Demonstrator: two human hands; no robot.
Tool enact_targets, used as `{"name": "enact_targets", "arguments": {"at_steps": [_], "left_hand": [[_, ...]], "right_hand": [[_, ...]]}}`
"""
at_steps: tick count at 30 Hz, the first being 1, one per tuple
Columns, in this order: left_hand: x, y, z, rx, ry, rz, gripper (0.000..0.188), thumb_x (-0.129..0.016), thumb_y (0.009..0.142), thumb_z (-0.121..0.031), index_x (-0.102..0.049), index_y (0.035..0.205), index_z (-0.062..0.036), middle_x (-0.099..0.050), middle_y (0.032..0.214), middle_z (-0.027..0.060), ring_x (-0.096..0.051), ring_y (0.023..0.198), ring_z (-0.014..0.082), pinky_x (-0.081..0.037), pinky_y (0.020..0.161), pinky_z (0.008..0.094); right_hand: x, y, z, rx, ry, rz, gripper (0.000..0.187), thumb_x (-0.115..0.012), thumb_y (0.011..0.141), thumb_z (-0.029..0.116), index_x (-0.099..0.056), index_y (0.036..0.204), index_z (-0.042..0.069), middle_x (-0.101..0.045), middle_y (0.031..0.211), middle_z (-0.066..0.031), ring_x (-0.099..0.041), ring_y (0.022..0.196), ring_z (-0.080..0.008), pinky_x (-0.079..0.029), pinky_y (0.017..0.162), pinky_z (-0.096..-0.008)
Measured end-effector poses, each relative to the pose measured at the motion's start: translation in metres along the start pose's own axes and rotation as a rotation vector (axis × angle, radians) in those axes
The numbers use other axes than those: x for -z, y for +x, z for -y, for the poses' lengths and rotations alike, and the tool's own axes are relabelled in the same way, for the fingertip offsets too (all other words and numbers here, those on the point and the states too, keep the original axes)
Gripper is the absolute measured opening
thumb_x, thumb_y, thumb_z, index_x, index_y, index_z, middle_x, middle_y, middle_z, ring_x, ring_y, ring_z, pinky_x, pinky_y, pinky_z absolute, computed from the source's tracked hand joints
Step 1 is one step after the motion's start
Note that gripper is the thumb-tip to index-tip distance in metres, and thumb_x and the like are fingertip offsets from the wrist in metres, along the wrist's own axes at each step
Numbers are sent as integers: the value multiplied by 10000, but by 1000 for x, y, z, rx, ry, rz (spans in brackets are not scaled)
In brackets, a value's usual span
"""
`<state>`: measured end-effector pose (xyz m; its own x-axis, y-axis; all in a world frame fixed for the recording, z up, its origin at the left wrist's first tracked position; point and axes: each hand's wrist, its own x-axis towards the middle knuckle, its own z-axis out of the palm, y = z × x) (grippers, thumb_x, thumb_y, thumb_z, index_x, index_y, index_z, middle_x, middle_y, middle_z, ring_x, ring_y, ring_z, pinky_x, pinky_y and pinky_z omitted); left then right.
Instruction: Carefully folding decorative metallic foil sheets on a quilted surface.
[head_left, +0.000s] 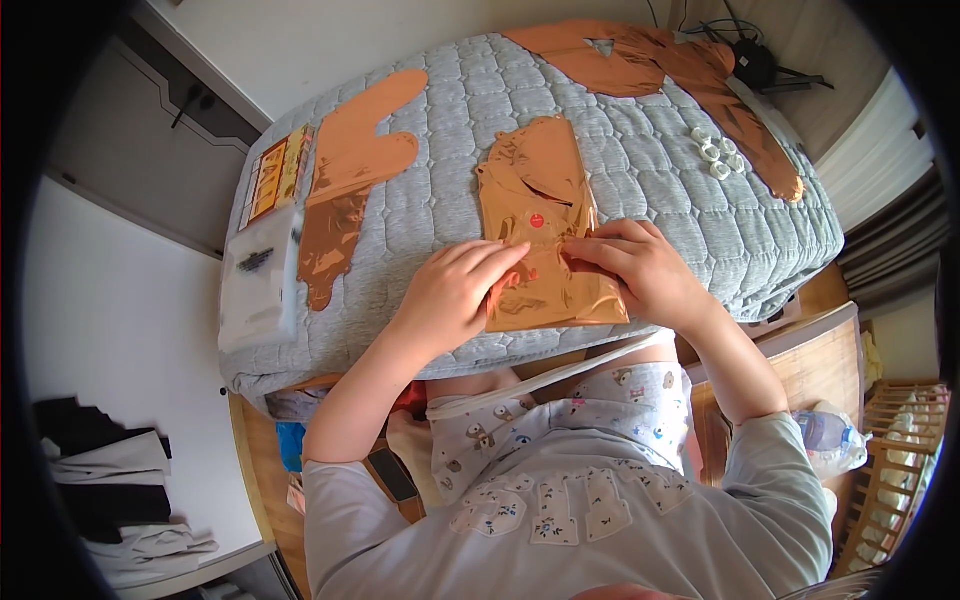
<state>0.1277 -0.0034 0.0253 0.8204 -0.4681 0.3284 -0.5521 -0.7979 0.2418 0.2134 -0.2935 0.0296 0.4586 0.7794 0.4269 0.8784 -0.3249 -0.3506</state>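
Observation:
A flat, shiny copper-coloured foil balloon (545, 290) lies in front of me on the quilted bed, its lower part roughly rectangular and its upper end creased. A small red round mark sits near its middle. At its left side my left hand (462, 287) is closed on the foil, thumb and fingers bent together. My right hand (640, 272) pinches the foil at the right side, its fingertips curled over it. Parts of both hands' fingertips are hidden by the other fingers and the foil folds.
Another flat copper balloon (365, 150) lies to the left, beside a printed packet (280, 172) and a clear plastic sleeve (262, 270). More copper foil (600, 60) spreads along the far right. Several white rolls (718, 152) rest on the grey quilt (450, 190). A black antennaed device (755, 62) stands in the far corner.

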Motion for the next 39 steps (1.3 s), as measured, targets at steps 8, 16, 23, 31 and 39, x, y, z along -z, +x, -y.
{"name": "enact_targets", "arguments": {"at_steps": [8,16,23,31,39], "left_hand": [[8,-4,-3,124,-239,-40,577,-760,810,-46,-553,1347,-92,-584,1418,79,-642,1176,353,-566,930,435],[8,-14,4,11,-221,19,591,-825,802,-112,-579,1338,-68,-617,1420,99,-573,1355,325,-503,1104,446],[12,-13,0,-59,-15,32,623,-803,825,-179,-548,1388,-98,-628,1389,103,-546,1380,293,-421,1164,520],[11,-17,-3,13,-141,10,721,-847,779,-171,-529,1419,-78,-590,1425,139,-578,1326,330,-496,1087,453],[12,-12,-9,-10,-138,-30,698,-835,762,-103,-584,1413,-113,-531,1483,131,-604,1287,311,-543,1041,413]], "right_hand": [[-1,-10,-2,-79,107,-89,473,-786,807,129,-670,1263,75,-678,1307,-123,-662,1138,-349,-506,1006,-471],[9,-18,3,59,-88,10,602,-772,721,127,-655,1308,58,-652,1369,-145,-605,1284,-353,-474,1094,-498],[8,-19,8,57,-63,37,615,-783,776,183,-618,1354,54,-643,1378,-111,-583,1307,-308,-443,1125,-470],[9,-15,7,50,-40,79,660,-720,786,211,-587,1414,58,-628,1417,-113,-577,1314,-301,-412,1111,-455],[9,-8,6,39,-65,145,712,-729,766,168,-559,1450,75,-638,1396,-109,-582,1291,-303,-399,1102,-435]]}}
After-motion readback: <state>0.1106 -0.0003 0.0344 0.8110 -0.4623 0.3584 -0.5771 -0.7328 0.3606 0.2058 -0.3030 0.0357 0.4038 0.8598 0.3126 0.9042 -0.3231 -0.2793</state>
